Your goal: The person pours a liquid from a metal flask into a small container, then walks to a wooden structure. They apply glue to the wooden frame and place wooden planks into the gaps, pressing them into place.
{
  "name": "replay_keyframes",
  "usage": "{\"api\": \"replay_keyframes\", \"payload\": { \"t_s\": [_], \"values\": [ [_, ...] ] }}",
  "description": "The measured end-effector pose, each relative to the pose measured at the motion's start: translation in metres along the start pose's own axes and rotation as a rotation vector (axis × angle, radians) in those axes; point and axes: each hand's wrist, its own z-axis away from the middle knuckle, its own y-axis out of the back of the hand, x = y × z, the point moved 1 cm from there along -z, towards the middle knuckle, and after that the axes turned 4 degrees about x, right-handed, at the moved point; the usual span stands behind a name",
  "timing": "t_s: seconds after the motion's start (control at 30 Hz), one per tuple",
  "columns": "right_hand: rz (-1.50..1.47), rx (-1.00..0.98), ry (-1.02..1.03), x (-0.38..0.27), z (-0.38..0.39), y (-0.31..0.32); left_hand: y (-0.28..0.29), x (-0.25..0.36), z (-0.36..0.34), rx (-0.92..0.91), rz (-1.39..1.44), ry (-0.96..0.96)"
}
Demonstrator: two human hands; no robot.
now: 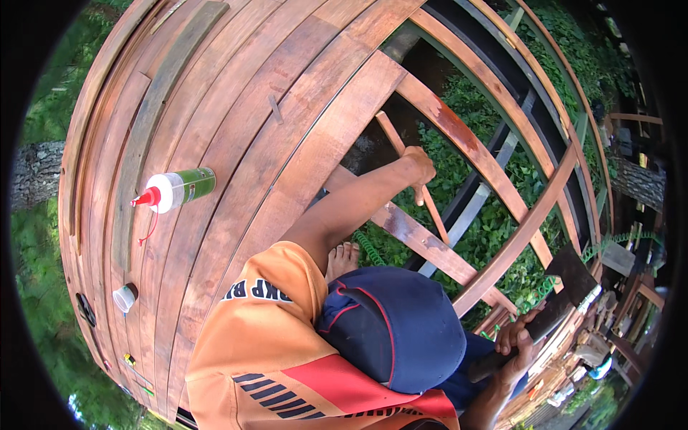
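My left arm reaches forward over the open timber frame. My left hand [418, 169] is closed around a thin wooden strip [431, 213], which lies slantwise across a gap between wider boards. At the lower right, my right hand [517, 350] grips the handle of a cleaver-like chopping knife [562, 299]. Its broad dark blade points up and to the right, apart from the strip. Below my left forearm, a bare foot [342, 259] shows beside dark blue cloth with red trim [401, 326].
Reddish planks [236, 143] form a curved wooden surface at left. On it are a glue bottle [179, 189] with a red nozzle, a small white cup [125, 297] and a loose grey board [154, 129]. Curved beams [466, 136] span gaps above green plants; a green coiled hose [369, 247] hangs below.
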Motion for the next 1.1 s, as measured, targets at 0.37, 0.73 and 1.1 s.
{"api": "replay_keyframes", "payload": {
  "t_s": [0.37, 0.73, 1.1],
  "values": [
    [0.682, -0.313, -0.059, 0.012, -0.171, -0.085, -0.034, 0.024, -0.025, 0.119, -0.091, 0.258],
    [1.344, -0.377, 0.279, 0.125, -0.260, -0.184, -0.029, 0.018, -0.018, 0.123, -0.066, 0.174],
    [1.434, -0.645, 0.281, 0.128, -0.258, -0.210, -0.019, 0.025, 0.004, 0.154, -0.159, 0.243]
  ]
}}
